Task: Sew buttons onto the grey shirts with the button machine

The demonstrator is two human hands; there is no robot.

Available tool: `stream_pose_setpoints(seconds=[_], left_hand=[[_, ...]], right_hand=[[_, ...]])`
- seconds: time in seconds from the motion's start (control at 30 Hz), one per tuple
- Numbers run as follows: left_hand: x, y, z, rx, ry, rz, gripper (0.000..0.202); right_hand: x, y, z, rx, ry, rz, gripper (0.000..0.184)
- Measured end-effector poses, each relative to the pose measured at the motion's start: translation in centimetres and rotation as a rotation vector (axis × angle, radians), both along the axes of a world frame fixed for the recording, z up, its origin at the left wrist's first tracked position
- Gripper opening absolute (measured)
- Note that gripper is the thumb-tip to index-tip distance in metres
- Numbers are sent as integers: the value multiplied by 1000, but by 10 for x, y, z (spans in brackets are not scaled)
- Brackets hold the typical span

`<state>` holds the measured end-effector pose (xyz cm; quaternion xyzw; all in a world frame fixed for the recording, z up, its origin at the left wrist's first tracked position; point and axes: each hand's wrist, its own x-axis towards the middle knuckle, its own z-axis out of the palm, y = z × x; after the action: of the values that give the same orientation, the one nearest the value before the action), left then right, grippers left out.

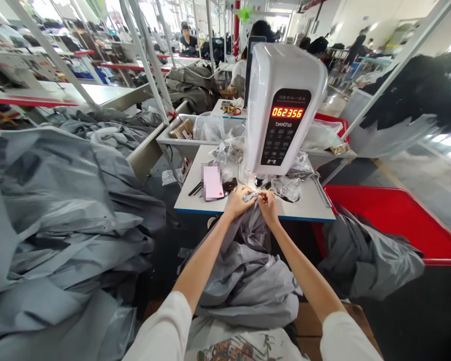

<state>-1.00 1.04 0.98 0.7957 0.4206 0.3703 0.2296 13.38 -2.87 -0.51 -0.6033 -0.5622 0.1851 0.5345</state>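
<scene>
Hands (237,201) pinch gray fabric (248,225) by bretha mach. (285,70), LED (287,112) 062356.

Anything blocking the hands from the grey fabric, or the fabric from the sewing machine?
Nothing visible does. The left hand and right hand already grip the grey fabric, and the white sewing machine stands just beyond them. Crumpled clear plastic lies off to the right of the machine's base.
</scene>
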Motion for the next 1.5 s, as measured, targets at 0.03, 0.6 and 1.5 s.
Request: stream_pose_setpoints(seconds=[0.03, 0.6, 1.5], left_hand=[[0, 0, -1, 1, 0, 1, 21], [1, 1, -2, 6, 8, 15, 19], [-22, 11, 29, -289, 48, -37, 31]], right_hand=[[0, 0, -1, 1, -8, -8, 23], [-1, -4, 0, -35, -25, -14, 24], [30, 5, 29, -202, 198, 161, 36]])
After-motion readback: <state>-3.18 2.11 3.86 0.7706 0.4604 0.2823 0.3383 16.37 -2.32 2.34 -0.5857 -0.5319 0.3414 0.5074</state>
